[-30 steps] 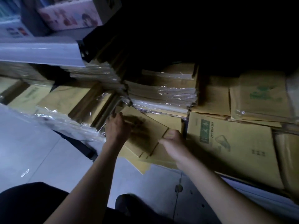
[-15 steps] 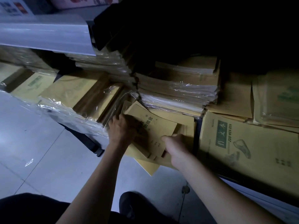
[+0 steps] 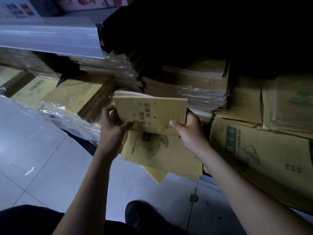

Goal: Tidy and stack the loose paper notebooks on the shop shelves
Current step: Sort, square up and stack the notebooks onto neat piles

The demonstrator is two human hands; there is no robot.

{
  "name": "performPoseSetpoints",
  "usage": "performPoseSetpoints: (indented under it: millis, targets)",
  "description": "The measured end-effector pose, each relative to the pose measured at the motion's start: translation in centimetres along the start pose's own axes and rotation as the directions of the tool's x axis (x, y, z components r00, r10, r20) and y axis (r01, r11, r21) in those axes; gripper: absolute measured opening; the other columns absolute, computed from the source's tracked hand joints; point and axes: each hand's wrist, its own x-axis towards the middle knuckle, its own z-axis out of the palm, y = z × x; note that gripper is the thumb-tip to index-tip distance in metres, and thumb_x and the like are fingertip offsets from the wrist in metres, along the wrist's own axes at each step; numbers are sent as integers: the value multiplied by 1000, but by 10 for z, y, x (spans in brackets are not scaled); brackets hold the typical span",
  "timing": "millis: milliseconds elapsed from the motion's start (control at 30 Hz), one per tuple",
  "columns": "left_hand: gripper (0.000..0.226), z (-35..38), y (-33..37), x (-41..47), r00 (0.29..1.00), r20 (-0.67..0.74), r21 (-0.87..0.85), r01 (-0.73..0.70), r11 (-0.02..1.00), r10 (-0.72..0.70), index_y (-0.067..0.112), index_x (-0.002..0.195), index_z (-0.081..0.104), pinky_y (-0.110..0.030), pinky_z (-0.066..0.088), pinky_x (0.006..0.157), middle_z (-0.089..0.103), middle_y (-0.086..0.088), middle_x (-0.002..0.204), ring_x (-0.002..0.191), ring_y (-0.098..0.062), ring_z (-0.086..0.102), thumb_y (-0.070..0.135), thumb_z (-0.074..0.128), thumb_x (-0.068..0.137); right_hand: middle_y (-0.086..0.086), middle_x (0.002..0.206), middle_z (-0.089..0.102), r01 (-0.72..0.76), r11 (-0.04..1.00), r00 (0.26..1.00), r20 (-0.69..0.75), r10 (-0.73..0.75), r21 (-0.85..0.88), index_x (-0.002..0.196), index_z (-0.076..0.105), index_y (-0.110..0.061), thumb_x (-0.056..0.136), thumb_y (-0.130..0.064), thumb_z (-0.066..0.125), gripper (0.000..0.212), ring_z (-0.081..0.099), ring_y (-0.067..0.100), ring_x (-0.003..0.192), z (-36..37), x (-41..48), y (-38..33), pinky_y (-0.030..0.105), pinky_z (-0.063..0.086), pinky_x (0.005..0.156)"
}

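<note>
Notebooks (image 3: 150, 114) gripped between both hands, left hand (image 3: 114, 126) one edge, right hand (image 3: 189, 128) opposite

a stationery shop; shelves (image 3: 50, 39) crammed with shrink-wrapped notebook bundles (image 3: 199, 97)

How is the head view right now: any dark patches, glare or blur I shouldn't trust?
Head view: dim overall, and black at upper right, nothing readable there. Glare streaks the shrink-wrapped stack. The notebooks gripped by the left hand and right hand are lit, their print soft but visible.
</note>
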Motion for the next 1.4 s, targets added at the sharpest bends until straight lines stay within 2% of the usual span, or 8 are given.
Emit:
performPoseSetpoints:
  millis: [200, 400, 567, 700, 833, 1100, 1300, 1400]
  targets:
    - [34, 11, -24, -19, 994, 98, 117, 38, 992, -50, 6, 116, 62, -38, 55, 88, 68, -13, 111, 108, -29, 64, 7, 70, 83, 9, 106, 61, -335, 912, 938, 7, 347, -236, 111, 54, -5, 89, -19, 66, 29, 57, 20, 88, 0, -15, 29, 26, 43, 65]
    - [23, 35, 36, -11, 903, 335, 510, -414, 754, 269, 16, 109, 64, -26, 45, 77, 66, 6, 97, 89, -10, 62, 5, 63, 90, -5, 132, 53, 277, 774, 888, -156, -432, -569, 134, 40, -26, 80, -16, 73, 64, 48, 14, 121, -45, -27, 2, 31, 43, 99]
    - [24, 112, 91, -35, 708, 524, 496, -705, 506, 473, 12, 107, 61, -33, 47, 70, 68, -5, 96, 90, -28, 65, 6, 67, 85, 1, 108, 68, 224, 740, 908, -141, -395, -634, 119, 54, -22, 93, -20, 59, 27, 66, 22, 91, -95, -49, 1, 38, 55, 73]
    - [57, 170, 81, -60, 773, 364, 236, -616, 751, 520, 18, 131, 47, -30, 46, 91, 55, 0, 126, 113, -19, 54, 8, 72, 80, -14, 110, 56, 76, 915, 931, -300, -207, -395, 123, 54, -21, 94, -15, 59, 30, 55, 5, 102, -160, -73, 9, 14, 41, 71]
    - [56, 223, 52, -94, 827, 536, 46, -231, 972, 171, 25, 138, 37, -38, 52, 95, 54, 0, 127, 118, -23, 56, 7, 63, 91, -9, 108, 59, -36, 992, 902, -431, -20, -122, 115, 56, -19, 92, -12, 61, 25, 53, 10, 108, -219, -96, 21, 23, 42, 79]
    - [41, 320, 23, -161, 594, 803, 230, -225, 947, -54, 24, 128, 52, -46, 59, 78, 65, -9, 100, 90, -25, 66, 3, 54, 94, -2, 108, 61, -495, 856, 810, -433, 394, -147, 114, 58, -24, 90, -8, 54, 29, 54, 18, 101, -316, -132, 61, 34, 44, 83]
    - [35, 376, 8, -192, 582, 813, 277, -393, 877, 4, 14, 122, 58, -27, 55, 79, 70, -6, 104, 92, -21, 67, 8, 63, 88, 17, 121, 58, -682, 665, 536, -826, 173, -303, 142, 31, -6, 83, -8, 57, 64, 56, 35, 112, -336, -137, 104, 40, 52, 84]
    - [31, 395, 0, -203, 574, 818, 309, -473, 825, 23, 9, 118, 59, -25, 52, 79, 70, -8, 106, 96, -23, 66, 11, 64, 87, 16, 115, 59, -650, 658, 540, -840, 49, -380, 140, 27, -18, 83, -3, 55, 65, 59, 36, 106, -339, -146, 116, 41, 53, 80]
